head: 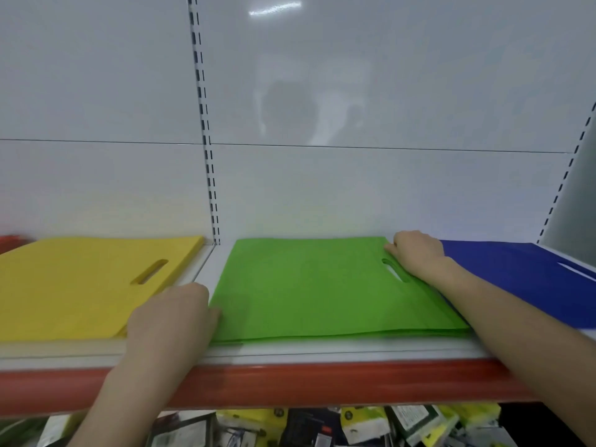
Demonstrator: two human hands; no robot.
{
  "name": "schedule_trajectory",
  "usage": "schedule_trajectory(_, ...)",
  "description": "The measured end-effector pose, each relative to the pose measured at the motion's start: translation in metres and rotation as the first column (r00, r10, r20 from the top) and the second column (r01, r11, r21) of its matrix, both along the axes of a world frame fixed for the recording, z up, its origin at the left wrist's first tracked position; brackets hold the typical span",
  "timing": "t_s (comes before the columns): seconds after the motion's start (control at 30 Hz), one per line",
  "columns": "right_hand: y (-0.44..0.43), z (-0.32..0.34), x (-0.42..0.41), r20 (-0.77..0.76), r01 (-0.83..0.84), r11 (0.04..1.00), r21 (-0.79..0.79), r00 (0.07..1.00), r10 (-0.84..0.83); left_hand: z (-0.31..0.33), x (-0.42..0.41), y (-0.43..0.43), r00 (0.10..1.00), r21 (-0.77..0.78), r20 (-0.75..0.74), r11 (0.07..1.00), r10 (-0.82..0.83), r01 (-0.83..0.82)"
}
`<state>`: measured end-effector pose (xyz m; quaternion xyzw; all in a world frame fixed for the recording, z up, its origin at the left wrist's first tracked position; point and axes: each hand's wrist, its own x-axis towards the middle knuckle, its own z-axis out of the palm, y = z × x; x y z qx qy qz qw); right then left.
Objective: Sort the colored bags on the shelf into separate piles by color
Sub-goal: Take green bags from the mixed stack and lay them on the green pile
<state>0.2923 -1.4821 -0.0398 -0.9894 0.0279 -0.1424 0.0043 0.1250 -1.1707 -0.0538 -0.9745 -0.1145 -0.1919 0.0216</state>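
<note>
Three flat piles of bags lie side by side on the white shelf (290, 353): yellow bags (80, 285) at the left, green bags (306, 291) in the middle, blue bags (516, 279) at the right. My left hand (171, 317) rests at the green pile's front left corner, fingers curled against its edge. My right hand (416, 253) presses on the green pile's far right corner beside the handle slot, and its forearm lies along the pile's right edge. A red bag's corner (13, 241) peeks in at far left.
The shelf has a red front strip (322, 382) and a white back panel with slotted uprights (209, 156). Packaged goods (354, 427) fill the level below. A narrow white gap separates the yellow and green piles.
</note>
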Motion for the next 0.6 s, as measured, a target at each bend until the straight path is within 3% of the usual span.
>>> schedule_trajectory(0.2,0.001,0.018,-0.011,0.196,-0.002,0.994,0.105,0.980,-0.019,0.003,-0.013,-0.001,0.993,-0.099,0.119,0.995,0.017,-0.005)
schedule_trajectory(0.4,0.083,0.049,-0.048,0.331,-0.343,0.910,0.232,0.908,0.258,0.005,-0.044,0.027,0.899,-0.239,0.413,0.935,-0.146,0.262)
schedule_trajectory(0.6,0.244,0.050,-0.098,0.373,-0.654,0.704,0.277,0.748,0.549,0.001,-0.111,0.120,0.901,-0.255,0.432,0.953,-0.037,0.161)
